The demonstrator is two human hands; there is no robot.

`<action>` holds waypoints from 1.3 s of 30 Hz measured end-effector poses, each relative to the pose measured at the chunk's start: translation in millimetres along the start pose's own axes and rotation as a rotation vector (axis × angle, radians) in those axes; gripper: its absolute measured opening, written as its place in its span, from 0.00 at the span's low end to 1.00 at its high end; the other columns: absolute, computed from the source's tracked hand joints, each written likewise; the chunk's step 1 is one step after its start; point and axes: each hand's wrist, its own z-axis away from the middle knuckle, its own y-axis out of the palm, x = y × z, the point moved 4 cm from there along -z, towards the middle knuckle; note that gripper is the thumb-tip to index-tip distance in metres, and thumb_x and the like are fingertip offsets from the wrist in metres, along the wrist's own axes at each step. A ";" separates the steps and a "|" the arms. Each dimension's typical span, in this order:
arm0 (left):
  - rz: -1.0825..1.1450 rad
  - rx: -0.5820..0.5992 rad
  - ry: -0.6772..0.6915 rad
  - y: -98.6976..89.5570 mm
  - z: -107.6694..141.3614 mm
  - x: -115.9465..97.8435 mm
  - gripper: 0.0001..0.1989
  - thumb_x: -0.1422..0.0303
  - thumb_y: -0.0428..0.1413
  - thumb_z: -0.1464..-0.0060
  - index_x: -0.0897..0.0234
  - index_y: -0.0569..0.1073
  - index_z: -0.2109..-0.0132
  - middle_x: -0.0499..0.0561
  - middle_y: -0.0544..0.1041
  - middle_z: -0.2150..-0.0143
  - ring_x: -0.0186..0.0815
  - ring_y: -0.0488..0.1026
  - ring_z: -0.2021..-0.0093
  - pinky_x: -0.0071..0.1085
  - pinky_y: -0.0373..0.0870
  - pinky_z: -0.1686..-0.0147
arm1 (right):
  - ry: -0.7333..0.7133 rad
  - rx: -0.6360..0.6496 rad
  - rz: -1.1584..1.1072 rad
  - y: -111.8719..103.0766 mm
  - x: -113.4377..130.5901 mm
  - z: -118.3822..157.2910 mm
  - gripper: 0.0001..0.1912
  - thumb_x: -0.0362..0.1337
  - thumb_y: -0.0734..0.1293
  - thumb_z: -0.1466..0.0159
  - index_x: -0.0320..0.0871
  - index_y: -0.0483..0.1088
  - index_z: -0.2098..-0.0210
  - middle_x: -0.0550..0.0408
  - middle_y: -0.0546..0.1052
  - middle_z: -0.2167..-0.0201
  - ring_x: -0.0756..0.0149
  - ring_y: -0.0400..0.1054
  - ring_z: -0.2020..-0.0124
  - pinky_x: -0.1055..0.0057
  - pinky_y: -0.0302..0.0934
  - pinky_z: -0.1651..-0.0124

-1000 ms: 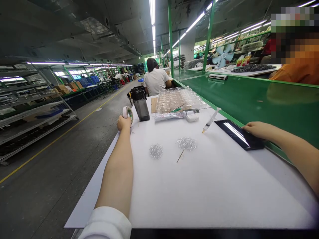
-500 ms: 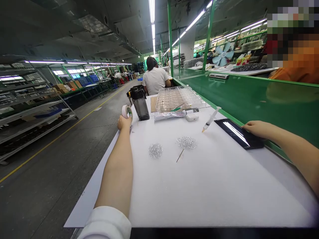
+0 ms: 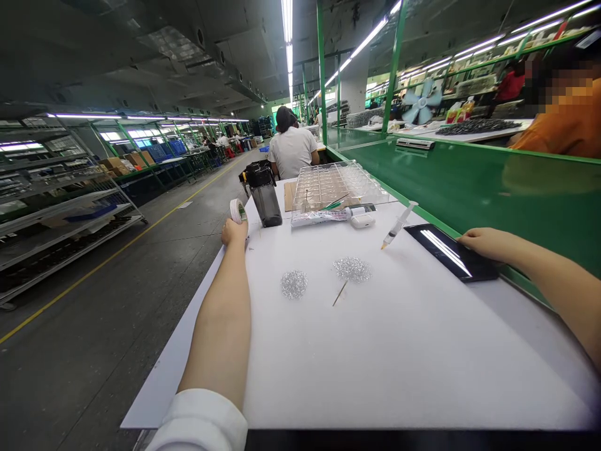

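At the table's left edge, my left hand (image 3: 234, 232) is closed around a roll of tape (image 3: 238, 212) held on its side edge. My right hand (image 3: 479, 242) grips the far right edge of a black glossy tablet (image 3: 446, 252), which lies on the white tabletop; some of its fingers are hidden. Left of the tablet is a syringe (image 3: 399, 225) with an orange tip. Two piles of small shiny pieces, a left pile (image 3: 294, 285) and a right pile (image 3: 352, 269), lie in the middle. A thin stick (image 3: 340, 293) touches the right pile.
A dark bottle (image 3: 265, 194) stands beside the tape. Behind the piles are a clear plastic tray (image 3: 335, 181), a tube (image 3: 322, 217) and a white case (image 3: 363, 220). A green conveyor (image 3: 469, 181) borders the right side. A person (image 3: 293, 150) sits ahead; an orange sleeve shows at right.
The tape roll has turned slightly in my left hand, showing less of its face. My right hand and the things on the table stay in place. The person at right has shifted.
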 end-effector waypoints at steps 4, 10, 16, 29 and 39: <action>-0.008 -0.008 -0.017 -1.9 -0.1 0.9 0.13 0.68 0.68 0.27 0.61 0.81 0.39 0.71 0.86 0.32 0.63 0.85 0.29 0.53 0.82 0.30 | -0.008 -0.003 0.005 -0.7 2.3 0.9 0.14 0.50 0.70 0.31 0.50 0.69 0.68 0.47 0.76 0.72 0.51 0.72 0.70 0.61 0.65 0.68; 0.080 -0.122 0.028 -2.1 -4.0 0.1 0.20 0.70 0.67 0.28 0.55 0.78 0.33 0.65 0.85 0.30 0.60 0.85 0.29 0.56 0.83 0.29 | 0.010 0.004 0.045 -5.0 11.2 11.8 0.16 0.46 0.64 0.23 0.49 0.73 0.66 0.46 0.77 0.69 0.53 0.71 0.69 0.62 0.62 0.69; 0.015 -0.009 0.016 6.1 -6.7 3.7 0.12 0.70 0.70 0.32 0.56 0.81 0.44 0.68 0.87 0.36 0.64 0.86 0.31 0.55 0.83 0.32 | 0.019 0.024 0.016 -3.5 10.2 12.6 0.16 0.46 0.64 0.22 0.49 0.72 0.65 0.46 0.76 0.69 0.53 0.70 0.69 0.62 0.61 0.69; 0.066 -0.050 -0.032 -1.1 -4.1 3.9 0.18 0.73 0.71 0.32 0.55 0.80 0.39 0.65 0.88 0.36 0.62 0.87 0.32 0.55 0.84 0.32 | 0.022 0.006 0.025 -3.4 9.0 9.4 0.16 0.45 0.66 0.23 0.48 0.73 0.67 0.47 0.77 0.69 0.53 0.72 0.68 0.62 0.65 0.65; 0.095 -0.114 0.045 -2.7 -0.9 -5.2 0.18 0.70 0.70 0.27 0.56 0.78 0.35 0.64 0.85 0.29 0.57 0.85 0.28 0.51 0.82 0.29 | 0.026 -0.001 0.037 -1.9 9.9 10.0 0.16 0.46 0.65 0.24 0.49 0.73 0.67 0.48 0.75 0.71 0.52 0.71 0.68 0.62 0.65 0.69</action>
